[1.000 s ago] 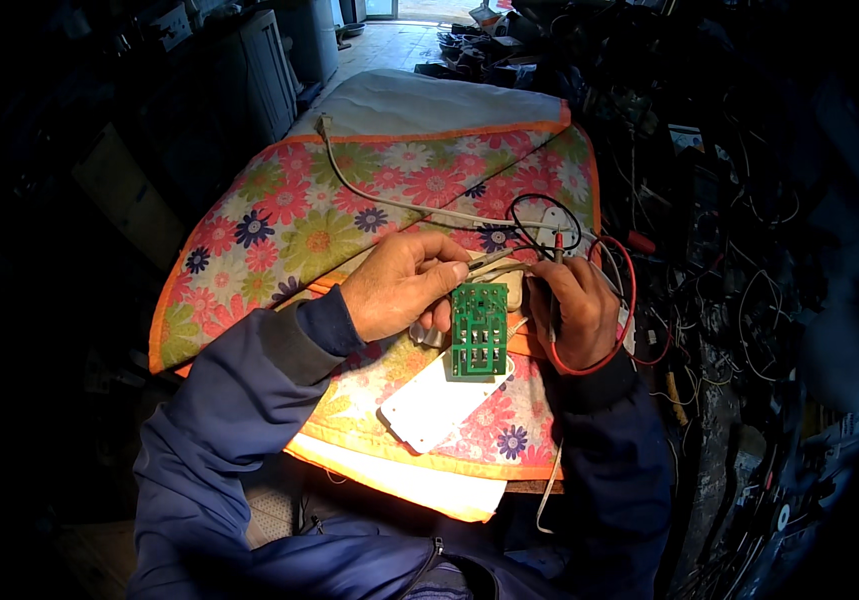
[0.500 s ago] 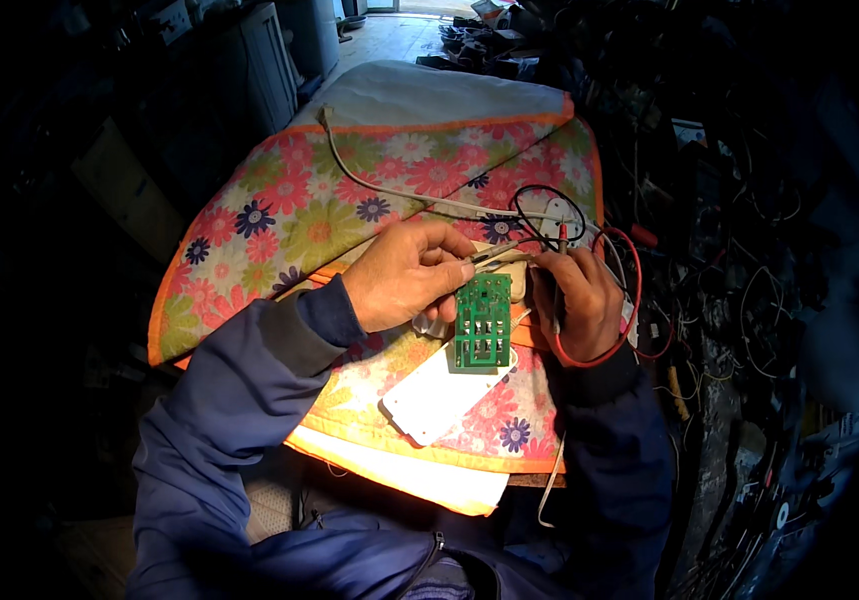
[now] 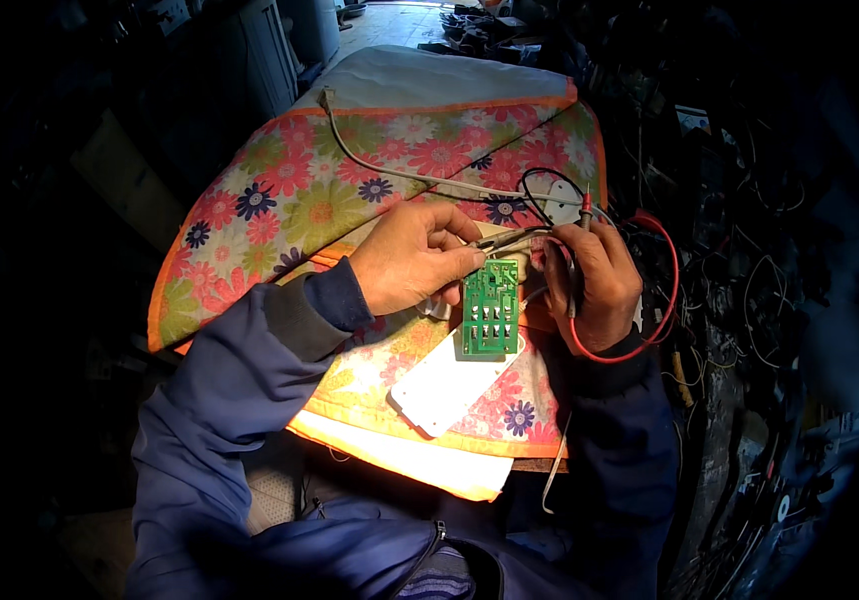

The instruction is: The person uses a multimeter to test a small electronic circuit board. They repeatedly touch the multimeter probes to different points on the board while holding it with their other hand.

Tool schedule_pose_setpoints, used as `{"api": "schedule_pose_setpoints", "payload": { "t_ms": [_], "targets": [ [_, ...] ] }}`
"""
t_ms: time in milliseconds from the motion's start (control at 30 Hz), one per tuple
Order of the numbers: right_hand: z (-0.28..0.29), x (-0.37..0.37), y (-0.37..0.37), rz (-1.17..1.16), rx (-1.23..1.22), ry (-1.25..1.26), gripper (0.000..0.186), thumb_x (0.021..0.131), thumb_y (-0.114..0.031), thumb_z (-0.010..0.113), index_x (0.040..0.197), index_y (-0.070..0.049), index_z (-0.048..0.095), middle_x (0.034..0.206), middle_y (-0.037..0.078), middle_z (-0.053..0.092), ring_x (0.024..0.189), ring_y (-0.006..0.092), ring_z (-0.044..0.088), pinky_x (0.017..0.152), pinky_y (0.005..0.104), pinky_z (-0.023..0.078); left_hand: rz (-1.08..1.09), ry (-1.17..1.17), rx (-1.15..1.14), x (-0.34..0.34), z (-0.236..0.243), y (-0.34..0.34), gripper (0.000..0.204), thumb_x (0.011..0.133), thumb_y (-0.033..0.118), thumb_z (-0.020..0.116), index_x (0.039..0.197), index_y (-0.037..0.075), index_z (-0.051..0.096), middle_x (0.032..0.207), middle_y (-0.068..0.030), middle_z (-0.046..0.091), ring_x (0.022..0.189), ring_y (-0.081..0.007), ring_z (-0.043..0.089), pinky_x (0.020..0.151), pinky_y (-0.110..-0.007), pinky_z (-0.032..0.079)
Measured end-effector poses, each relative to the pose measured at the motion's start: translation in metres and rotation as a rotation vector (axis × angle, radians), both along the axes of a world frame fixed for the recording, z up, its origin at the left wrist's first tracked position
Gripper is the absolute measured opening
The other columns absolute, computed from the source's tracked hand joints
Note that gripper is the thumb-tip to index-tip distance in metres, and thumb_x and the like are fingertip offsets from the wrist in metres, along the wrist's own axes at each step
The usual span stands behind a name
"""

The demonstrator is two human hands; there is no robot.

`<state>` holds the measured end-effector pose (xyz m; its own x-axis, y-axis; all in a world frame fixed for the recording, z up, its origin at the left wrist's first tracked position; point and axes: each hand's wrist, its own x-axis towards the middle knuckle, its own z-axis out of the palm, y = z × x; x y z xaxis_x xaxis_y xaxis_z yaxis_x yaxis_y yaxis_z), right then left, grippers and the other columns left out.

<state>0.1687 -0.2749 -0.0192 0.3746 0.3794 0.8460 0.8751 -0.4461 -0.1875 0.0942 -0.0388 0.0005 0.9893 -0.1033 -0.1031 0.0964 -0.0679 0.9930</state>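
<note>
A green circuit board (image 3: 489, 308) hangs from the fingertips of my left hand (image 3: 417, 255), which pinches it near its top edge with several dark solder pads facing up. A thin dark probe or wire end (image 3: 509, 238) also runs from those fingertips toward my other hand; its exact kind is unclear. My right hand (image 3: 601, 285) is closed around a red test probe (image 3: 586, 203) whose metal tip points up and away. The probe's red lead (image 3: 673, 275) curls round the wrist. Beneath the board, a long white case (image 3: 439, 395) lies at a slant, partly covered.
A flowered cloth with orange edging (image 3: 319, 215) covers the work surface. A pale cord (image 3: 399, 182) with a plug at its far end crosses it. A black lead loops by a white plate-like piece (image 3: 559, 208). Tangled wires and dark clutter (image 3: 739, 330) fill the right side.
My right hand has shifted slightly right, the red probe tip rising away from the cloth. My left hand and the board have moved a little right and farther away.
</note>
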Motion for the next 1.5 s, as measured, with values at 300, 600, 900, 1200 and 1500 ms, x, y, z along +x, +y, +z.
{"api": "schedule_pose_setpoints", "payload": {
  "t_ms": [300, 600, 900, 1200, 1500],
  "targets": [
    [0.006, -0.007, -0.001, 0.110, 0.098, 0.268, 0.023, 0.084, 0.006, 0.078, 0.106, 0.000, 0.072, 0.092, 0.016, 0.069, 0.079, 0.0318, 0.071, 0.068, 0.0371, 0.056, 0.004, 0.019, 0.041, 0.000, 0.003, -0.003, 0.029, 0.100, 0.012, 0.071, 0.120, -0.007, 0.060, 0.087, -0.0060, 0.072, 0.066, -0.0088, 0.068, 0.058, -0.024, 0.053],
    [0.007, 0.001, -0.015, 0.196, 0.112, 0.613, 0.012, 0.093, 0.000, 0.074, 0.104, 0.004, 0.071, 0.086, 0.014, 0.073, 0.077, 0.0200, 0.071, 0.069, 0.0318, 0.055, -0.030, 0.011, -0.010, 0.002, -0.001, -0.001, 0.026, 0.104, 0.010, 0.067, 0.123, -0.007, 0.060, 0.090, -0.0065, 0.072, 0.069, -0.0094, 0.070, 0.057, -0.023, 0.053],
    [0.065, -0.030, -0.084, 0.129, 0.488, 0.744, 0.023, 0.109, -0.017, 0.063, 0.121, 0.000, 0.072, 0.098, 0.010, 0.076, 0.078, 0.0120, 0.070, 0.070, 0.0248, 0.057, -0.006, -0.012, 0.014, 0.000, -0.001, -0.003, 0.024, 0.103, 0.009, 0.066, 0.119, -0.008, 0.061, 0.086, -0.0073, 0.070, 0.066, -0.0099, 0.069, 0.055, -0.024, 0.052],
    [0.015, -0.061, -0.141, -0.243, 0.050, 0.478, 0.019, 0.096, 0.006, 0.068, 0.115, 0.005, 0.072, 0.097, 0.016, 0.076, 0.086, 0.0185, 0.074, 0.075, 0.0280, 0.058, -0.017, -0.044, 0.037, 0.001, -0.006, 0.002, 0.022, 0.104, 0.011, 0.066, 0.120, -0.005, 0.061, 0.088, -0.0047, 0.070, 0.066, -0.0071, 0.067, 0.056, -0.021, 0.050],
    [0.015, -0.046, -0.133, -0.076, -0.210, 0.304, 0.032, 0.086, 0.006, 0.077, 0.117, 0.000, 0.072, 0.095, 0.017, 0.074, 0.083, 0.0300, 0.072, 0.071, 0.0365, 0.058, -0.002, -0.029, 0.024, -0.002, -0.002, -0.001, 0.023, 0.104, 0.010, 0.066, 0.119, -0.005, 0.060, 0.087, -0.0056, 0.069, 0.066, -0.0083, 0.066, 0.054, -0.023, 0.048]
  ]
}}
